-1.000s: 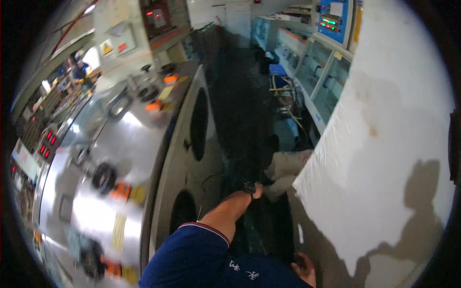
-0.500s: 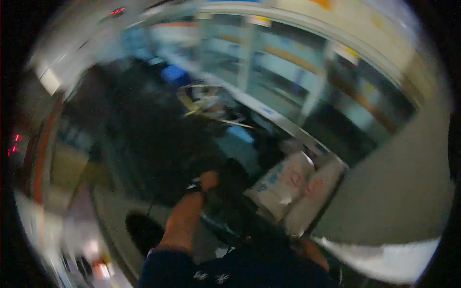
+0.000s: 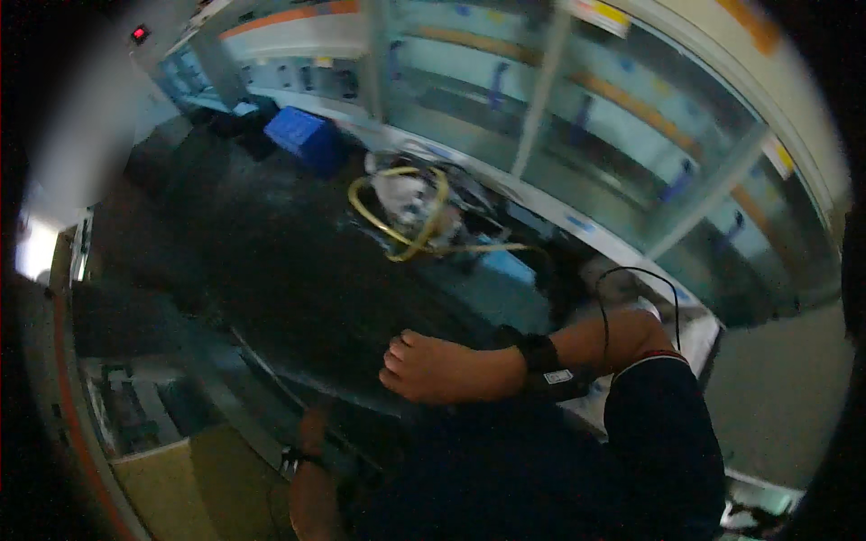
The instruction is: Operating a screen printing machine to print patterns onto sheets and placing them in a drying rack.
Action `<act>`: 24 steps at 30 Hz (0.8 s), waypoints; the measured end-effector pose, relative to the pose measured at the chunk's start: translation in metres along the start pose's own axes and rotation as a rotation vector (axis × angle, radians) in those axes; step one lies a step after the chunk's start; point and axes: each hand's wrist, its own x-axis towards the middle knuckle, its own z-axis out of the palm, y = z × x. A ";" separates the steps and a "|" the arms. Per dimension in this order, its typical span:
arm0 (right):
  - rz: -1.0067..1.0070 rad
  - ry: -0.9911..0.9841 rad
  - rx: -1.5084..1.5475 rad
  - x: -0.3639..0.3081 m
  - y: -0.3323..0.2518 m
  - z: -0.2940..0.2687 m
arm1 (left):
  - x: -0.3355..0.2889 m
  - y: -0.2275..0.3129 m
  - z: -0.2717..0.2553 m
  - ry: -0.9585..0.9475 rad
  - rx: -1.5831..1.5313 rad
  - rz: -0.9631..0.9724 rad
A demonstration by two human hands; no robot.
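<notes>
My right hand (image 3: 451, 368) reaches leftward across my front over a long dark worktop (image 3: 253, 243). Its fingers are curled in, and whatever they may hold is hidden. A black strap (image 3: 539, 359) wraps that wrist, with a thin black cable looping up by the elbow. Lower down, by the worktop's near edge, my left hand (image 3: 311, 431) is dark and smeared, so its fingers cannot be made out; a band circles its wrist. Farther along the worktop lies a coiled yellow hose (image 3: 419, 245) around a whitish bundle (image 3: 397, 194).
A blue box (image 3: 302, 135) stands farther back on the worktop. Glass panels (image 3: 622, 135) in pale frames line the far side. A light blue flat piece (image 3: 510, 264) lies near the hose. Pale sacks (image 3: 699, 338) are partly behind my right arm. A yellowish panel (image 3: 176, 487) is at lower left.
The view has swung, so the blue box and hose look nearer. My right forearm has risen across my front. My left hand has dropped to the lower left. The pale sacks are now mostly covered.
</notes>
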 end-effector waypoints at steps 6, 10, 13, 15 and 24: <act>-0.375 0.042 0.174 0.249 0.088 0.053 | 0.094 -0.148 -0.052 0.084 -0.037 -0.057; -0.290 -0.478 0.354 0.423 0.135 0.036 | 0.209 -0.188 -0.120 0.053 -0.056 0.030; -0.446 -0.642 0.458 0.544 0.157 0.014 | 0.300 -0.213 -0.173 0.077 -0.051 0.134; -0.595 -0.401 0.664 0.618 0.173 0.013 | 0.371 -0.234 -0.217 0.187 0.018 0.263; 0.877 0.052 2.305 0.909 0.428 0.165 | 0.597 -0.270 -0.396 0.295 -0.496 -0.055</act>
